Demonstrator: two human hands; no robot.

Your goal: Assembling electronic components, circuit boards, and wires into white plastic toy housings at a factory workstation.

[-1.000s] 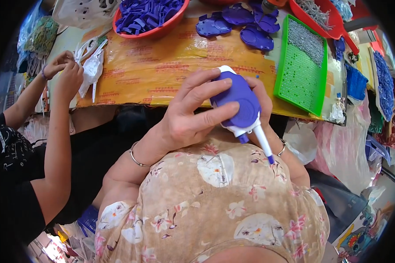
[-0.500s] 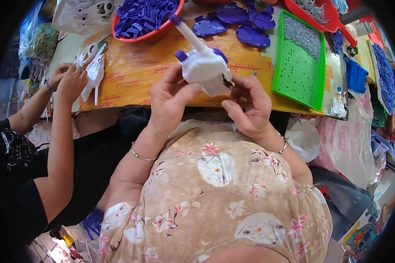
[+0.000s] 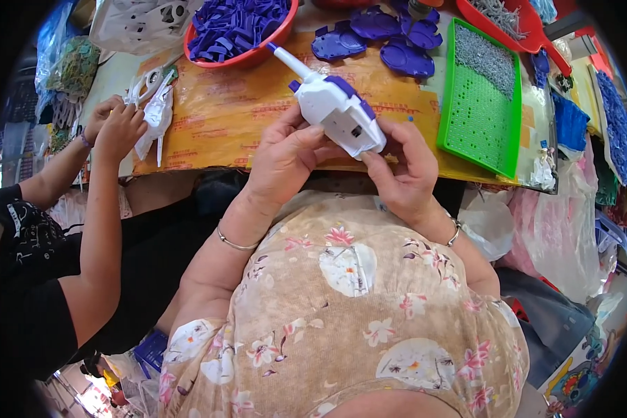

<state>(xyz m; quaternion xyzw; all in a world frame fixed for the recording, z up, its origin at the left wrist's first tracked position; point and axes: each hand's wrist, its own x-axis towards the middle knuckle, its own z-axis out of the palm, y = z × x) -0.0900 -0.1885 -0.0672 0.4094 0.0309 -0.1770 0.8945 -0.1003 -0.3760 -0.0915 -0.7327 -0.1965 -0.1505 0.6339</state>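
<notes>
bare orange tabletop [image 3: 223, 118] open left of the toy, red bowl [image 3: 258, 50] and green tray [image 3: 482, 104] hemming far side

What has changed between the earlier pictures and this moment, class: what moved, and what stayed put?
The white and purple toy was turned over: its purple side faced up and its thin nozzle pointed toward the person; now the white side shows and the nozzle points away, toward the red bowl. The left hand and right hand kept hold. The green tray stayed put.
</notes>
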